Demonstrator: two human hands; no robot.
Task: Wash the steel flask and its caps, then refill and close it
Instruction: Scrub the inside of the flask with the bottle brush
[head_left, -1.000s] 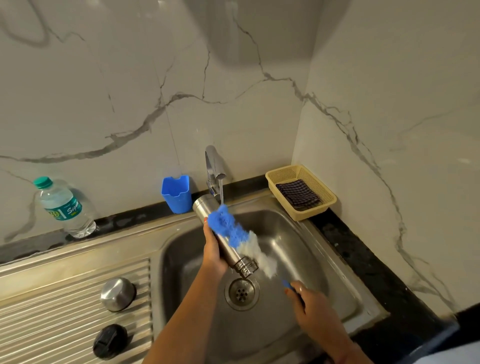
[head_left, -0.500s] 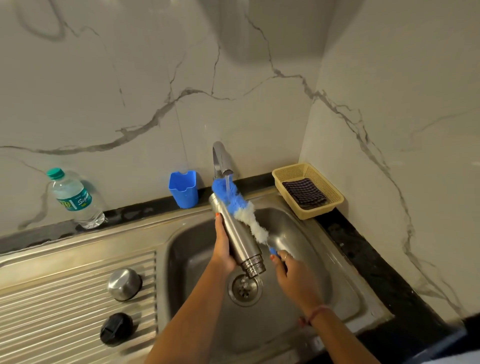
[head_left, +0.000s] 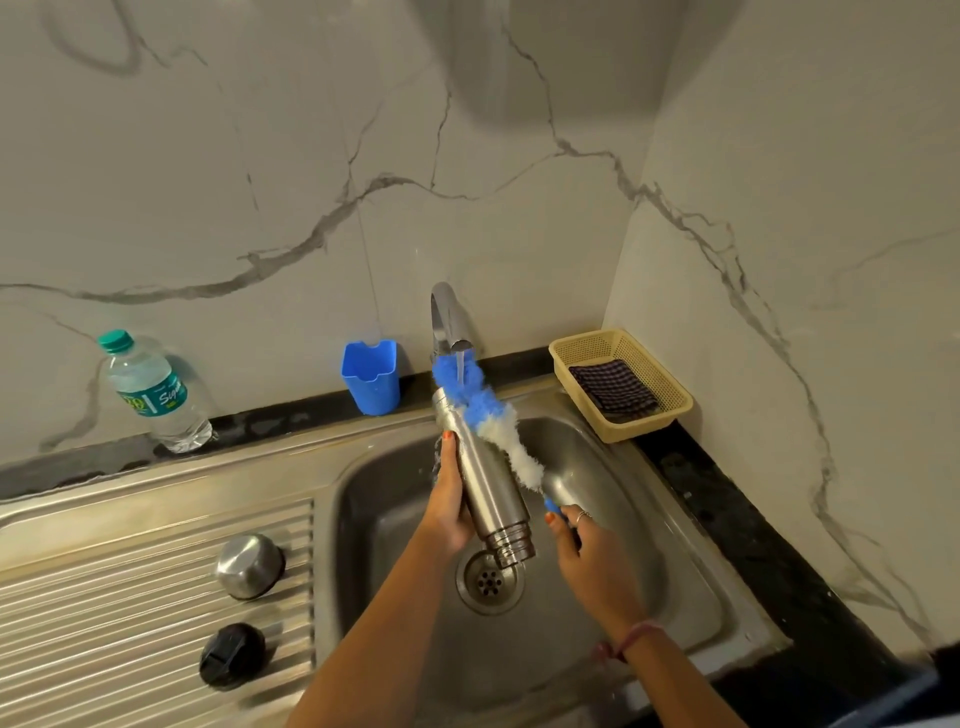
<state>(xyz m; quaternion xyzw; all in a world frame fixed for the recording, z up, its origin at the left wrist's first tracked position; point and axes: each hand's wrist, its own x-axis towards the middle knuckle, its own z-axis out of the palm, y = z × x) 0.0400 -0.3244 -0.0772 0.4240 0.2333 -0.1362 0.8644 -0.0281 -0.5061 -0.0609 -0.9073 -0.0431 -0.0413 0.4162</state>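
Brushed steel flask (head_left: 480, 478), fluffy blue-white brush (head_left: 488, 421), shiny steel cap (head_left: 250, 565), matt black plastic cap (head_left: 232, 655)

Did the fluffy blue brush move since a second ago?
Yes. The brush has slid up along the flask toward the tap; its blue tip now sits right under the running water, where before it lay lower, below the spout.

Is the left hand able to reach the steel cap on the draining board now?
Probably not at once: the left hand grips the steel flask over the sink. The steel cap lies uncovered to its left, so the way looks free once the flask is released.
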